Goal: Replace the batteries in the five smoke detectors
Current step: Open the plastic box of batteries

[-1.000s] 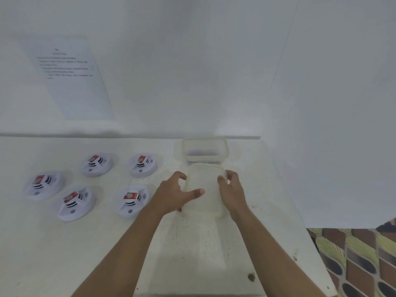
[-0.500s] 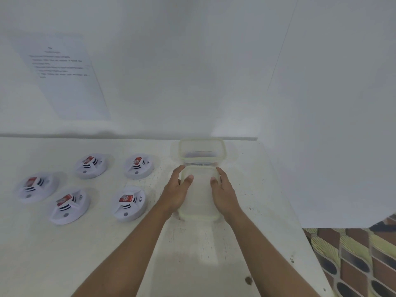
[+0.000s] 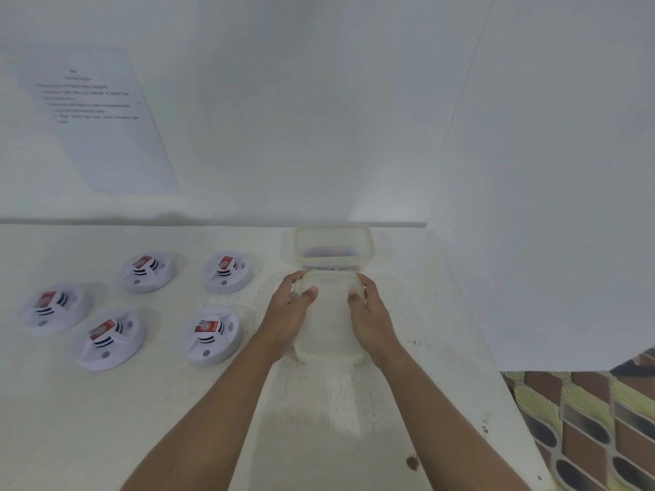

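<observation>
Looking down, you hold a translucent lid [image 3: 329,329] at the counter [image 3: 177,419] in front of you. Your left hand [image 3: 289,313] curls round its left edge with the thumb laid on top, and your right hand [image 3: 372,315] grips the right edge the same way, so the fingers [image 3: 367,287] of both are curled on the lid, not spread. Just behind the lid stands an open clear container [image 3: 335,239]; something dark lies inside, too blurred to name. The five smoke detectors [image 3: 212,334] sit on the counter to your left, apart from your hands: two in a far row, two nearer, one out at the far left, each with a red-and-white block on top. Your left forearm passes just beside the nearest one without covering it. The counter is white and scuffed, with a brown spot [image 3: 412,462] near its front right. A printed sheet [image 3: 95,118], text unreadable, hangs on the white wall [image 3: 319,101] behind, and patterned floor tiles [image 3: 584,430] show past the counter's right edge.
</observation>
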The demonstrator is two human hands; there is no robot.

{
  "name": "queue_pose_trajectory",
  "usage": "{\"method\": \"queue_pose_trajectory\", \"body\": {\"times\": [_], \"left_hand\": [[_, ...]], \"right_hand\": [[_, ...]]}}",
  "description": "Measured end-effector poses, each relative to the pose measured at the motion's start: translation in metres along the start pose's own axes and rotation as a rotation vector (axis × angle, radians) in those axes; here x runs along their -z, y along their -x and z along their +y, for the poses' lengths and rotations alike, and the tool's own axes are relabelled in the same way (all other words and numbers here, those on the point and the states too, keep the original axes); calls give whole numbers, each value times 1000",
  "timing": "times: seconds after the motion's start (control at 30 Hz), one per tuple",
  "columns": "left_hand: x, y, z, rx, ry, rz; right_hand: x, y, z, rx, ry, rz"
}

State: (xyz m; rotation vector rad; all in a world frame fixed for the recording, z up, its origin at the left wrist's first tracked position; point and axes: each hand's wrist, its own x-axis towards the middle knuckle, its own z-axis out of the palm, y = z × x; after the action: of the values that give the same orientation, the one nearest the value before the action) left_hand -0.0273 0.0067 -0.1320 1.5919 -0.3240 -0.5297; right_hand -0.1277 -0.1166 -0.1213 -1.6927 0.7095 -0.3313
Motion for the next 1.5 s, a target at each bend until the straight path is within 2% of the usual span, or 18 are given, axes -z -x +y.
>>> {"method": "queue_pose_trajectory", "body": {"times": [0.2,0.27,0.4,0.47,0.57,0.7,0.77,0.93,1.3,1.5], "left_hand": [[2,-1,10,60,-105,-15],[7,-7,12,15,-197,17],[13,-11,15,2,-361,-39],[15,-10,15,13,-405,-22],[13,-4,14,52,-392,81],[6,9,14,124,-339,201],[2,15,13,153,-323,237],[-9,25,6,179,-334,340],[-8,22,9,143,-473,389],[-10,37,24,60,-491,656]], "right_hand": [[7,-2,-2,-20,9,-61],[11,-8,-2,-23,22,-134],[22,-17,-7,-78,79,-344],[26,-16,-9,-96,75,-368],[32,-10,-6,-90,76,-280],[43,0,-1,-22,20,43],[51,5,3,-16,-53,120],[52,13,16,-79,3,71],[58,15,8,-50,-32,113],[68,25,-1,59,-91,147]]}}
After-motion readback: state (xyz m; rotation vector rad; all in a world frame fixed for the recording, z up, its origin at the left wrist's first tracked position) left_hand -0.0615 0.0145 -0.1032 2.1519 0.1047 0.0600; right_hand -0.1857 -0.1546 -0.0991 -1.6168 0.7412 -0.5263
